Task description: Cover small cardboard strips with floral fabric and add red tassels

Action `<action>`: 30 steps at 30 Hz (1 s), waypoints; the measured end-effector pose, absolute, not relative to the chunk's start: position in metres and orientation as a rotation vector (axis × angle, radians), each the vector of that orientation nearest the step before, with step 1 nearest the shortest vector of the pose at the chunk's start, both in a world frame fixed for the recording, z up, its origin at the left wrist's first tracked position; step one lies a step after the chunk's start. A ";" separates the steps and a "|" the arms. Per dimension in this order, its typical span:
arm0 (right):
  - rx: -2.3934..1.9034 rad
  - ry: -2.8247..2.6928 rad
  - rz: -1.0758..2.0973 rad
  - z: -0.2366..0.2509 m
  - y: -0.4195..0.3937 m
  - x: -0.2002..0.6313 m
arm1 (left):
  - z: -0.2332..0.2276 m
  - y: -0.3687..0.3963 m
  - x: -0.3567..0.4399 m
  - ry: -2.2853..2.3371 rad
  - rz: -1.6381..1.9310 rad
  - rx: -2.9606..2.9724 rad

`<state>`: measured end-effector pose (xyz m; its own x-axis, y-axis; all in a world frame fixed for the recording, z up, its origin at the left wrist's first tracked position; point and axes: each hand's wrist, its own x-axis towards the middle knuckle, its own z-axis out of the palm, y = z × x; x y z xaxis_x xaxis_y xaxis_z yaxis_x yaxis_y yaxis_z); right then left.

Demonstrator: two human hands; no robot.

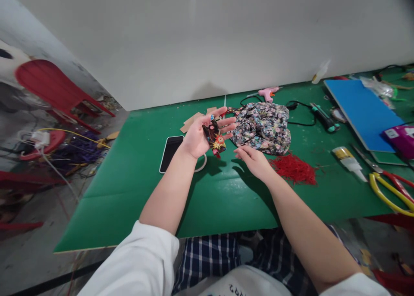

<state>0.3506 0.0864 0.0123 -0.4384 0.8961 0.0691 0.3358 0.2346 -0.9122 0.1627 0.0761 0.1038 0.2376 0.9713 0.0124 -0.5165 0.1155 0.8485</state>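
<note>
– How do the two arms sit?

– Both reach forward over the green table; the left hand is raised above it, palm turned up and fingers spread; the right hand hangs lower, palm down, fingers loosely curled with the tips aimed left.

– What about each grip?

– The left grip is open; a small dark floral fabric piece lies across its palm and fingers, resting there rather than pinched; the right grip is open too and holds nothing, its fingertips just beside the lower end of that piece, apart from it.

– And round about?

– A bundle of floral fabric lies on the table just behind both hands; a heap of red threads sits near the right wrist; a black phone lies by the left wrist; a pink glue gun is farther back; yellow-handled scissors lie well off to the right, next to a glue bottle.
</note>
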 end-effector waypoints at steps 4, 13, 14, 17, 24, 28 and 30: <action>-0.933 -1.545 1.688 0.015 0.082 0.347 | 0.106 0.072 0.166 0.593 1.198 0.856; -0.616 -1.082 2.288 0.029 0.065 0.332 | 0.098 0.073 0.177 0.523 1.171 0.719; -0.590 -1.075 2.332 0.031 0.063 0.331 | 0.097 0.074 0.177 0.527 1.168 0.728; -0.495 -1.059 2.418 0.034 0.061 0.332 | 0.095 0.075 0.176 0.518 1.162 0.765; -0.392 -1.034 2.494 0.033 0.062 0.335 | 0.095 0.076 0.175 0.519 1.172 0.751; -0.401 -1.050 2.484 0.032 0.062 0.335 | 0.096 0.076 0.176 0.543 1.178 0.726; -0.412 -1.055 2.483 0.032 0.062 0.335 | 0.096 0.076 0.177 0.550 1.178 0.720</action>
